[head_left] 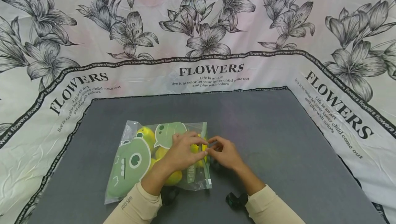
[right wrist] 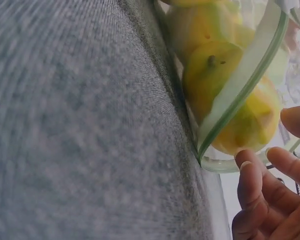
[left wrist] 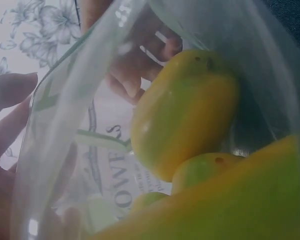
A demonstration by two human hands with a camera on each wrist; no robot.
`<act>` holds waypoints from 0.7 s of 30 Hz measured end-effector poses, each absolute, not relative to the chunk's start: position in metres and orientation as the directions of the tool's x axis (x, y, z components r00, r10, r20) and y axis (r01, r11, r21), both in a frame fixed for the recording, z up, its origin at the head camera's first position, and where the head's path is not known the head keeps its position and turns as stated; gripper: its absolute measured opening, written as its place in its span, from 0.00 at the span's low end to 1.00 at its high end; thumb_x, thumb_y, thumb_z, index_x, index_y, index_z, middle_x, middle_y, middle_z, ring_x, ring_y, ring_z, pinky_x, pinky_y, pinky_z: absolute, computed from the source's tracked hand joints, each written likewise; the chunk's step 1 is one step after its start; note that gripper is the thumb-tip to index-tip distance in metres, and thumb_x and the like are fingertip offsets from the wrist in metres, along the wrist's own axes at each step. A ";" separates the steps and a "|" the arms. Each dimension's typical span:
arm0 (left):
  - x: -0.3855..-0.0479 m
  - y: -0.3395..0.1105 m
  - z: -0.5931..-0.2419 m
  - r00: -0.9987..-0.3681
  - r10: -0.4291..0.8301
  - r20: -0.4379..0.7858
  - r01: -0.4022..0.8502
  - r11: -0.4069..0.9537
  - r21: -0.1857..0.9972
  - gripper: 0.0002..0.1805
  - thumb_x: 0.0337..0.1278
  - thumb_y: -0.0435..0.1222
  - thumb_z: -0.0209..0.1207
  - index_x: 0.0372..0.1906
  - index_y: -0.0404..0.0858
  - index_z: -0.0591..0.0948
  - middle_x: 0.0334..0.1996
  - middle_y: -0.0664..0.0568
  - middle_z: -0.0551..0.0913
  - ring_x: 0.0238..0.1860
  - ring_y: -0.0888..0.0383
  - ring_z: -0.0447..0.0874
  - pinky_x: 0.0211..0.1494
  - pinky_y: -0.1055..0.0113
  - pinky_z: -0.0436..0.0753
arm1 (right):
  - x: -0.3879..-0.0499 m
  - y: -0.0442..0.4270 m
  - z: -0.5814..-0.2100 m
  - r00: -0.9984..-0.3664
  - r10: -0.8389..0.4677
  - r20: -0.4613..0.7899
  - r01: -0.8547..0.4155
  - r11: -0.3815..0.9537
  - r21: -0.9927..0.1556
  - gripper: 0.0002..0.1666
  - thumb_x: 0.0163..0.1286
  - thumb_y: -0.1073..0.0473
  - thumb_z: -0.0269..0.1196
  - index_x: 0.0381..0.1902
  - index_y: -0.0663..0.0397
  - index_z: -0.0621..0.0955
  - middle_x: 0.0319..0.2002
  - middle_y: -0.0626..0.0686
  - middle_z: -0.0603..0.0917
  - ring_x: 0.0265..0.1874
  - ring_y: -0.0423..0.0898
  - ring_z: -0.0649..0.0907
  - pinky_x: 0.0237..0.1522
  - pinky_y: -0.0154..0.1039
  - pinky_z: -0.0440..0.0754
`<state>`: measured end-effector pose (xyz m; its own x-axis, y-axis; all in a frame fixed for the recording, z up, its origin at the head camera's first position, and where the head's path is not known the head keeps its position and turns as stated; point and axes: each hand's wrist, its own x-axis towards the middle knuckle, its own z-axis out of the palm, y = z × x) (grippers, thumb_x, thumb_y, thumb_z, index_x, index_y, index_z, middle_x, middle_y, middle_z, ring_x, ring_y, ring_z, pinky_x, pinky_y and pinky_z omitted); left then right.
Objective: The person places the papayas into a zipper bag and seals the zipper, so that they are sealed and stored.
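Note:
A clear zip bag (head_left: pixel 131 165) with a green cartoon creature printed on it lies on the grey table, several yellow-green mangoes (head_left: pixel 173 177) inside. Its green-edged mouth faces right, and a mango (right wrist: pixel 240 120) sits just within it. My left hand (head_left: pixel 185 150) lies over the mouth end, thumb and forefinger at the zip edge; in the left wrist view its fingers (left wrist: pixel 12 92) take the bag's rim between them. Across the mouth, my right hand (head_left: pixel 227 153) holds its fingertips close to the edge. A gap shows between thumb and fingers in the right wrist view, with nothing pinched there.
The grey cloth-covered table (head_left: pixel 278 131) extends around the bag. A white fabric wall (head_left: pixel 139 79) printed with flowers and lettering encloses the back and sides. A black device (head_left: pixel 236 200) is at my right wrist. The bag's white zip slider (head_left: pixel 209 182) sits at the near corner.

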<state>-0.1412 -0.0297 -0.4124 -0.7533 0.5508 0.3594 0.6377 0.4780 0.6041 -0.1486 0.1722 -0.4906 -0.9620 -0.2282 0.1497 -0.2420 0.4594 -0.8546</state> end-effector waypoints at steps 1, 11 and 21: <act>-0.141 -0.030 -0.412 -0.754 0.553 0.356 0.637 0.483 0.601 0.13 0.50 0.36 0.70 0.44 0.44 0.86 0.32 0.61 0.75 0.33 0.58 0.75 0.44 0.51 0.56 | -0.149 0.173 -0.491 -0.963 -0.222 0.152 -0.241 0.461 -0.854 0.14 0.64 0.55 0.67 0.47 0.50 0.81 0.32 0.49 0.85 0.23 0.42 0.81 0.26 0.41 0.79; -0.139 -0.030 -0.409 -0.752 0.551 0.362 0.646 0.506 0.571 0.18 0.51 0.38 0.69 0.50 0.45 0.85 0.37 0.57 0.80 0.37 0.59 0.75 0.43 0.49 0.56 | -0.149 0.176 -0.492 -0.969 -0.191 0.157 -0.229 0.449 -0.864 0.12 0.62 0.61 0.67 0.45 0.50 0.83 0.35 0.51 0.85 0.25 0.44 0.82 0.26 0.41 0.80; -0.137 -0.034 -0.407 -0.754 0.525 0.394 0.654 0.548 0.521 0.16 0.52 0.38 0.69 0.48 0.43 0.85 0.39 0.55 0.80 0.42 0.57 0.75 0.47 0.45 0.57 | -0.146 0.179 -0.491 -0.972 -0.173 0.161 -0.223 0.448 -0.866 0.15 0.63 0.58 0.69 0.46 0.56 0.82 0.33 0.50 0.85 0.24 0.46 0.81 0.25 0.42 0.79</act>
<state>-0.1367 -0.0335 -0.4072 -0.7542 0.5251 0.3941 0.6541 0.5484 0.5210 -0.1458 0.1789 -0.4913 -0.9718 -0.1727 0.1609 -0.2229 0.4477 -0.8660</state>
